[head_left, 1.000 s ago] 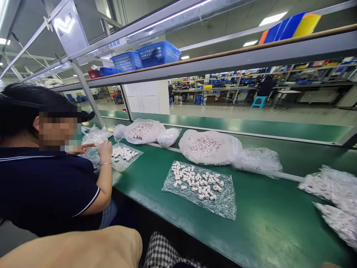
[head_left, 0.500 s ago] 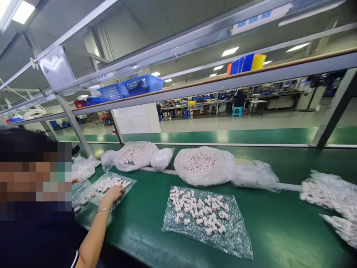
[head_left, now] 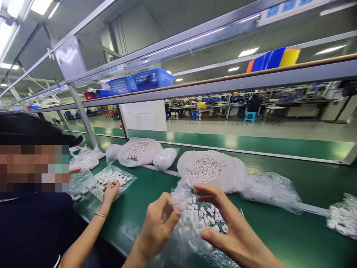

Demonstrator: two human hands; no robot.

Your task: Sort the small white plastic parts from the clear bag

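Both hands lift the near clear plastic sheet (head_left: 189, 227) — left hand (head_left: 156, 227) pinching its edge, right hand (head_left: 231, 227) spread beneath — cupping the small white parts (head_left: 205, 216) together.

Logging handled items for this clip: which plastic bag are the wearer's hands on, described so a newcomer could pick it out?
On the green bench, nearest the camera, a clear crinkled bag sits between the left hand and right hand. It holds loose small white parts. Unlike the full white bag behind, it is see-through, nearly flat and being lifted.
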